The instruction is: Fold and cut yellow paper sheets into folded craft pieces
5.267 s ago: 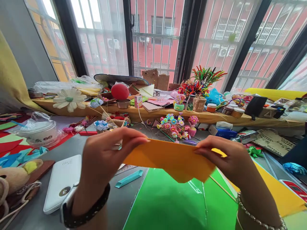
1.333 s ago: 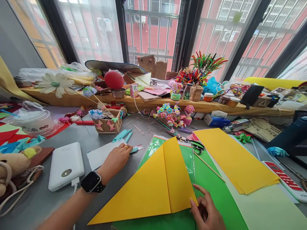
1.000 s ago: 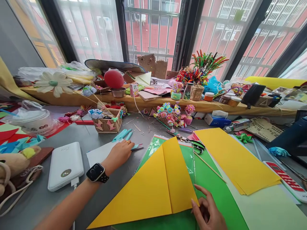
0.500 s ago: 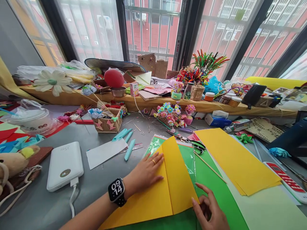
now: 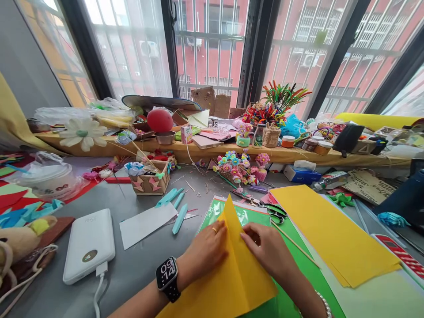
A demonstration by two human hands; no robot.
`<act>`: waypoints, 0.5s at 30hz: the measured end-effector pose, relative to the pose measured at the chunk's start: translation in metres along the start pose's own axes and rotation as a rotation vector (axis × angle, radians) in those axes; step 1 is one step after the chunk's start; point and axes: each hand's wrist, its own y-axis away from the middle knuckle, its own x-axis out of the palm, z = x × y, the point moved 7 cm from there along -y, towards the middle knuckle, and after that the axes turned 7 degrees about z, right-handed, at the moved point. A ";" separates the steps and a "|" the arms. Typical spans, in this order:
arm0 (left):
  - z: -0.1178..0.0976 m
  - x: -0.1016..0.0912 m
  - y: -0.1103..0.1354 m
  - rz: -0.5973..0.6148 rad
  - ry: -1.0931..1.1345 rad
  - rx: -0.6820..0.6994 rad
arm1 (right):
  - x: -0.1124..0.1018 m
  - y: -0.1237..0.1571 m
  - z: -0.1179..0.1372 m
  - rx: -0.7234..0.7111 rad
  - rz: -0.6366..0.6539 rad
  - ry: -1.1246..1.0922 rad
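While both hands are placed in the lower middle of the head view, the folded yellow sheet lies between and below them, its narrow tip pointing up toward the centre of the frame. Its long crease runs from near this tip down toward the bottom border, leaning slightly to the right, and the hands are divided by this line: the left hand is on one side, the right hand on the other.

The left hand is the nearer one to the crease. Its fingers are almost straight and close together, resting on the sheet just beside the fold and gripping nothing, although blur makes the fingertips unclear. The right hand has its thumb and index finger brought together at the sheet's right edge, somewhat below the tip, and it appears to pinch the paper there; its other fingers are partly hidden. From this pinch, the crease lies to the left, and most of the sheet lies toward the bottom of the frame. The right flap looks a little raised. Beneath the sheet there is green paper.
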 end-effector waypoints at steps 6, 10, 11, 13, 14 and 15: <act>0.028 -0.059 -0.023 -0.310 0.322 -0.119 | -0.029 0.011 0.001 -0.161 -0.199 -0.208; 0.012 -0.103 -0.036 -0.378 0.455 -0.030 | -0.046 0.013 -0.004 -0.170 -0.282 -0.190; 0.007 -0.114 -0.037 -0.419 0.462 -0.019 | -0.050 0.010 -0.003 -0.172 -0.289 -0.187; -0.004 -0.136 -0.036 -0.522 0.448 -0.008 | -0.058 0.003 0.003 -0.171 -0.314 -0.192; -0.010 -0.145 -0.034 -0.575 0.427 -0.006 | -0.064 -0.001 0.008 -0.170 -0.340 -0.200; -0.016 -0.154 -0.032 -0.628 0.397 -0.007 | -0.070 -0.005 0.014 -0.176 -0.381 -0.206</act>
